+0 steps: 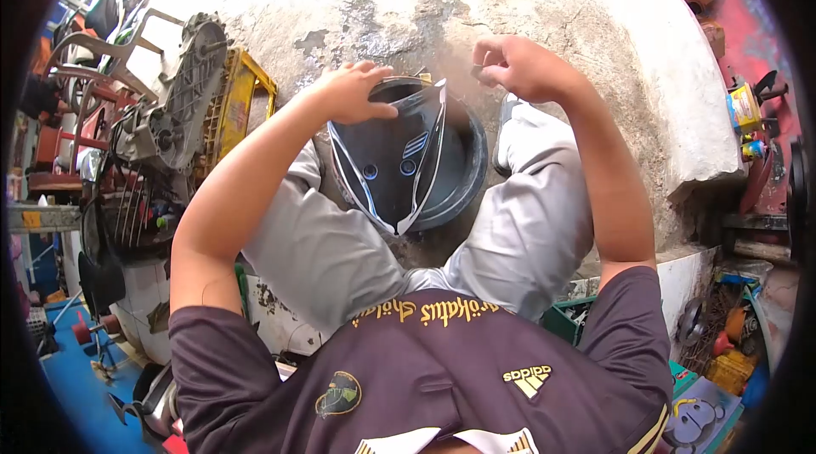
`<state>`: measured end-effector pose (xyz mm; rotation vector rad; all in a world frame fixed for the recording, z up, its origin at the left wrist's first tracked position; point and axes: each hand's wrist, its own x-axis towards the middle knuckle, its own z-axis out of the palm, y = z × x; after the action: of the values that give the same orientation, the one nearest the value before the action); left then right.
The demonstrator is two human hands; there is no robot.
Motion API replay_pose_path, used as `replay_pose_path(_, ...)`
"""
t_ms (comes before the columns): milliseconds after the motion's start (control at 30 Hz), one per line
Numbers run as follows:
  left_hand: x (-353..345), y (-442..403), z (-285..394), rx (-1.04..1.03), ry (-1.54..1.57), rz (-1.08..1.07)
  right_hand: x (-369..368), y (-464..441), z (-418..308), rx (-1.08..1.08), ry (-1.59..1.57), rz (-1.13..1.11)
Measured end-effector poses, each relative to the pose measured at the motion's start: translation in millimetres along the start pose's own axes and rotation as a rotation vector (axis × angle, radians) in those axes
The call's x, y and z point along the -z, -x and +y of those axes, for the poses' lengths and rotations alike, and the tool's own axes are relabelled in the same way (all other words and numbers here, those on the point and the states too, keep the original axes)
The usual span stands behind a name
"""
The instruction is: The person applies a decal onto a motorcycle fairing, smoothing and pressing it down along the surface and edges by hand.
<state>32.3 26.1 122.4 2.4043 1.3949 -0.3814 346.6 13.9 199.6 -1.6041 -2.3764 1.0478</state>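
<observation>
Head view: dark panel [387, 144] is lying across basin [478, 163], its pointed end reaching past basin's near rim. Left hand [353, 93] is spreading wide over panel's far end, above basin's far left side; cannot tell how firmly it is touching. Right hand [520, 65] is hovering beyond basin's far right side, fingers curling narrow; cannot tell whether holding anything. Step in hand is seemingly positioning panel over basin. Next move is probably calling for steadying panel with left grip, leaving right free.
</observation>
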Motion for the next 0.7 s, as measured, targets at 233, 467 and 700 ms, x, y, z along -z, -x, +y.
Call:
replay_pose_path(233, -4.5, 8.8, -19.7, 0.121, -0.017, 0.088, -27.1, -18.3, 43.0, -0.018, 0.151, 0.093)
replay_pose_path(467, 28.7, 43.3, 8.1, 0.129, 0.054, 0.145, -25.6, -27.4, 79.0, -0.059, 0.260, 0.129)
replay_pose_path(700, 33.7, 28.5, 10.3, 0.067, 0.188, 0.209, -29.8, -19.5, 70.3, -0.116, 0.257, 0.031)
